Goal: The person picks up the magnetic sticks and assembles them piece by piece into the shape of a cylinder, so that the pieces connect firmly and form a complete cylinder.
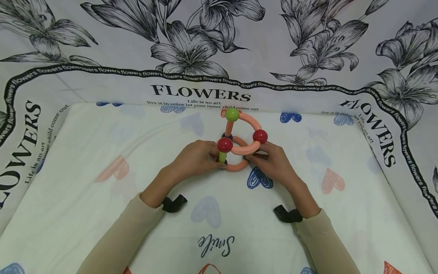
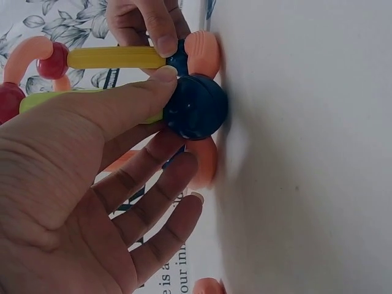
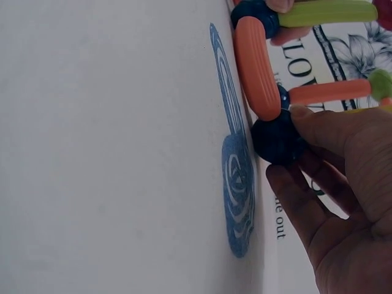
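A ball-and-rod building toy stands on the cloth between both hands, its base a ring of curved orange rods (image 1: 236, 167) joined by dark blue balls. My left hand (image 1: 195, 160) pinches one blue ball (image 2: 197, 107) with thumb and fingers, at the foot of a green rod (image 1: 222, 156). At the ring's right side, my right hand (image 1: 275, 161) pinches another blue ball (image 3: 277, 141), below a yellow rod (image 2: 116, 57). Two red balls (image 1: 224, 144) top these uprights, linked by a curved orange rod (image 1: 245, 148). A green ball (image 1: 232, 114) caps the rear orange rod (image 1: 229, 128).
White cloth (image 1: 143, 228) with printed hearts covers the work surface. Beyond it lies flower-printed fabric (image 1: 119, 45). An orange piece (image 1: 223, 113) shows behind the green ball. Black curved pieces (image 1: 174, 203) stick out at both wrists.
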A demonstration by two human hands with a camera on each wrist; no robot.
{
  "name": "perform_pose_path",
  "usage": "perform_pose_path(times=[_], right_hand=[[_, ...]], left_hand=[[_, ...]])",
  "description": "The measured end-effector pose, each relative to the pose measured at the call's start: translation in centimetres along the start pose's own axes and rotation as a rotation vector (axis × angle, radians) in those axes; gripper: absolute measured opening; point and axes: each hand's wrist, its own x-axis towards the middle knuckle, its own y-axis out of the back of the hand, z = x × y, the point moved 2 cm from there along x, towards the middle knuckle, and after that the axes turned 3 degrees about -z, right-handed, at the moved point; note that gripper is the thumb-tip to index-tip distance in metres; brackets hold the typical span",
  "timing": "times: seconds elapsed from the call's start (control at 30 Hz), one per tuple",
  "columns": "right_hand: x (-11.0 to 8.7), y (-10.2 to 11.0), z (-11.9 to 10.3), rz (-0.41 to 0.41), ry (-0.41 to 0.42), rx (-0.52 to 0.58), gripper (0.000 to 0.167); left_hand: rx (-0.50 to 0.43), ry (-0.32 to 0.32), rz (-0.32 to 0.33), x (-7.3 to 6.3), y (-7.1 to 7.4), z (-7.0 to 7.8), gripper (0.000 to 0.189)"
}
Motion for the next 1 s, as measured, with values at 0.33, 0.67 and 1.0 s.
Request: perform_pose_path(times=[0.33,0.67,1.0], right_hand=[[0.0,-0.1,0.1,-0.003,0.006,0.009,0.030],[0.1,-0.2,0.1,-0.012,0.013,0.007,0.031],[0.0,0.1,-0.1,-0.006,0.007,0.006,0.031]], left_hand=[[0.008,0.022,-0.037,-0.3,0.5,-0.1,0.024],[-0.044,0.151,-0.020,-2.4,3.6,-1.0,0.050],[0.014,0.284,0.095,-4.2,4.9,-2.4,0.047]])
